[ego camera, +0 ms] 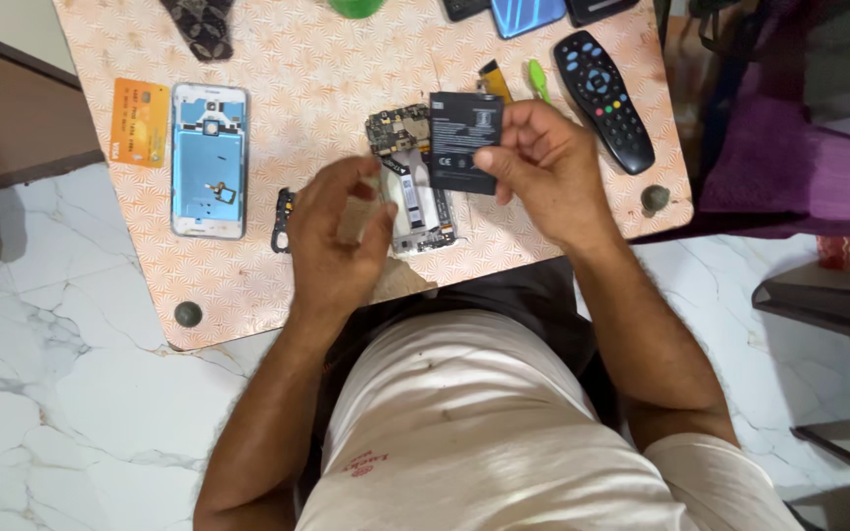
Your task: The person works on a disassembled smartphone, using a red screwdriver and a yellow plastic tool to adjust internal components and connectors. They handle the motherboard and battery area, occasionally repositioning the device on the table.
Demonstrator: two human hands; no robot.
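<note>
The right hand (543, 162) is pinching a flat black phone battery (464, 143) between thumb and fingertips, holding it just above the opened phone (415, 192) that is lying near the middle of the front edge of the desk (346, 69). The left hand (336, 236) is hovering beside the phone's lower end, its fingers curled close together — whether they are gripping anything small, I cannot tell.

What could go wrong, as I judge it: the battery is being held only at one edge, so it could be slipping and dropping onto the exposed circuit board (397, 130); bending it would be damaging the cell. The small black bracket (283, 218) lying close to the left hand could be getting knocked toward the front edge.

Counting: one battery, one opened phone, one pale blue back cover (209, 157) toward the left edge, one orange card (140, 123) touching it, one black remote control (604, 98) near the right edge, one green pry tool (539, 81), one blue phone (528, 15) at the far edge — and two round dark feet, one at the front left corner (187, 314) and one at the front right corner (655, 198).
</note>
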